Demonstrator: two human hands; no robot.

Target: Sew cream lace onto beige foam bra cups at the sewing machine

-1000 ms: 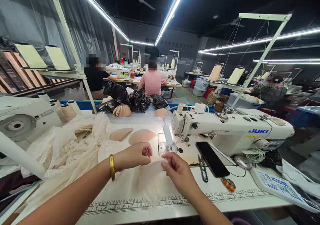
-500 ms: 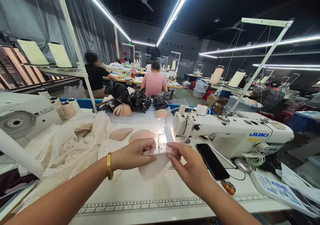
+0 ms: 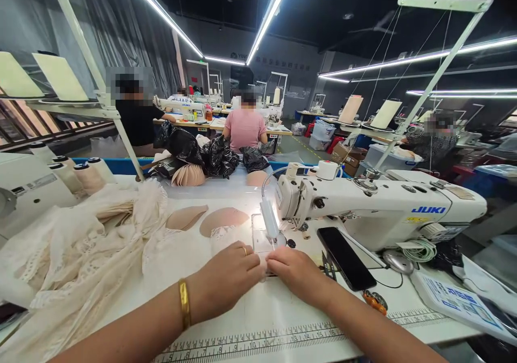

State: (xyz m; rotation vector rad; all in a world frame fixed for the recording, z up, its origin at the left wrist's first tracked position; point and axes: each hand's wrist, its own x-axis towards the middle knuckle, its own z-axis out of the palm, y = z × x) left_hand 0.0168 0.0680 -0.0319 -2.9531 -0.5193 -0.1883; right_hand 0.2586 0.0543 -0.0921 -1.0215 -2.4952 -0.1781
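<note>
My left hand [image 3: 228, 274], with a gold bracelet and a ring, is closed in front of the sewing machine's lit needle plate [image 3: 258, 239]. My right hand [image 3: 301, 274] meets it there, fingertips almost touching. Between the fingertips shows a thin edge of pale fabric [image 3: 264, 272], pinched from both sides; most of it is hidden by my hands. Just beyond my left hand, white lace [image 3: 226, 235] lies over the near edge of a beige bra cup [image 3: 222, 220]. The white JUKI sewing machine [image 3: 363, 207] stands to the right, its small lamp [image 3: 270, 217] shining down.
Cream lace [image 3: 92, 244] is heaped on the left, beside a folded beige cup [image 3: 186, 217]. A black phone [image 3: 345, 258] and an orange-and-black bobbin-like item [image 3: 375, 301] lie right of my hands. Black plastic bags [image 3: 220, 155] sit behind. People work at machines farther back.
Both hands have drawn closer together and turned knuckles-up, hiding the pale piece that hung between them. Lace now shows beside the left hand. The view has shifted a little.
</note>
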